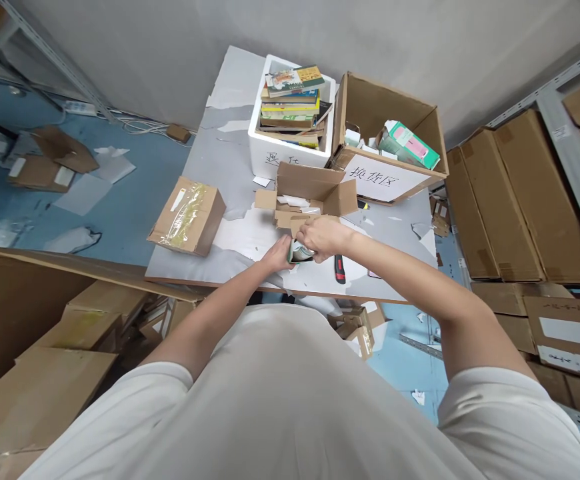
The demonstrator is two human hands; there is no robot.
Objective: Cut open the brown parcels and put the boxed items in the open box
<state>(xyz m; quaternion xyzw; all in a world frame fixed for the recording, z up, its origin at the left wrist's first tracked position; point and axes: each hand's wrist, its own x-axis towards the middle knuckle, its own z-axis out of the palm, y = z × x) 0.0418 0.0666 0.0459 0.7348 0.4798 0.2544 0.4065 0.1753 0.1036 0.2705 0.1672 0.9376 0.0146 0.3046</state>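
Near the table's front edge my left hand is closed on the left side of a small greenish box. The box stands open at the top, and a pale, rounded item shows inside it. My right hand reaches over the box's right side with its fingers curled down at the opening. What those fingers pinch is hidden. Just behind both hands sits an opened cardboard box, flaps spread, with white paper inside. A red and black utility knife lies to the right of my right hand.
A white foam box of stacked books stands at the back, beside a large cardboard box holding several packages. One taped carton rests on the table's left. Cartons line the right side; more cartons are at lower left.
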